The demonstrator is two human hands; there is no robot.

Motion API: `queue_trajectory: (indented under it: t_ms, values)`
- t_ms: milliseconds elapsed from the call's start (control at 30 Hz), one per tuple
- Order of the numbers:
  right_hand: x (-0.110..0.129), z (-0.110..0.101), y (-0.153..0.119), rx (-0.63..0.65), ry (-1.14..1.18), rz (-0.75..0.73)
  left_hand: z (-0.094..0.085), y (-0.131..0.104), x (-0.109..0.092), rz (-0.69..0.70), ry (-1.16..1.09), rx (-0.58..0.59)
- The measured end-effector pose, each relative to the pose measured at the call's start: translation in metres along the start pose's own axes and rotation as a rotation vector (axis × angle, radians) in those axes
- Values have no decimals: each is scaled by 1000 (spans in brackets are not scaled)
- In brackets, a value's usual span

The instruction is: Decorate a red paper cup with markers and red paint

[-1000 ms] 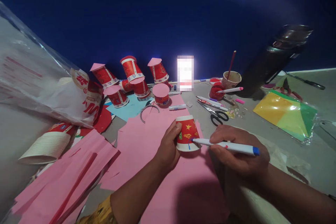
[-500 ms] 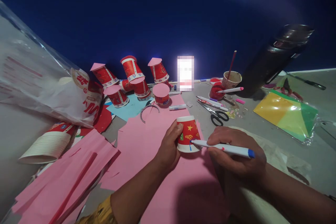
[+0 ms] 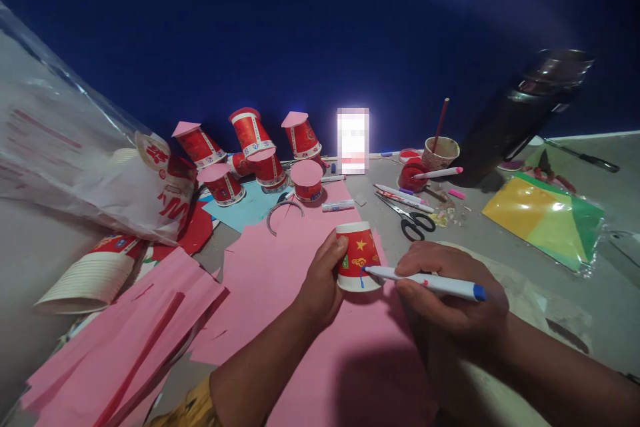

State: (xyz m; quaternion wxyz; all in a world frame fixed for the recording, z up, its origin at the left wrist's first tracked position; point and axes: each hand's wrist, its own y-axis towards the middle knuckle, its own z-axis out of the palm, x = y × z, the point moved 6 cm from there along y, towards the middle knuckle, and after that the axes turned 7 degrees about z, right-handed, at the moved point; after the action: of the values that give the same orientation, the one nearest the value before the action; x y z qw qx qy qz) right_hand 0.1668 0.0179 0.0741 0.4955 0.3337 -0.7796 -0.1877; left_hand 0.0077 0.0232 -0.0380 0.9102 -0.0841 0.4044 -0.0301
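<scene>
My left hand (image 3: 323, 280) is closed around the left side of a red paper cup (image 3: 359, 250), held upside down over pink paper (image 3: 295, 347). A gold star and a gold swirl decorate the cup, and blue marks show on its white lower band. In my right hand (image 3: 455, 287) is a white marker pen (image 3: 425, 280) with a blue end. Its tip meets the cup near the top of the white band. Parts of the left fingers are hidden behind the cup.
Several red cups with pink paper tops (image 3: 307, 180) stand at the back left. Scissors (image 3: 413, 220) and markers (image 3: 400, 195) lie beyond my right hand. A black flask (image 3: 530, 117) leans at the right. Stacked paper cups (image 3: 90, 273) and a plastic bag (image 3: 90, 167) are at the left.
The blue line on the cup's white band looks slightly longer and more looped. Both hands stay in nearly the same place.
</scene>
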Motion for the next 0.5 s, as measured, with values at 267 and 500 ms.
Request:
queue_trajectory:
  t_ms: [267, 500]
  values:
    - [-2, -5, -1, -68, -45, 66, -2, 0, 0, -3, 35, 16]
    - [-4, -3, -4, -90, -25, 89, -2, 1, 1, -10, 25, 5]
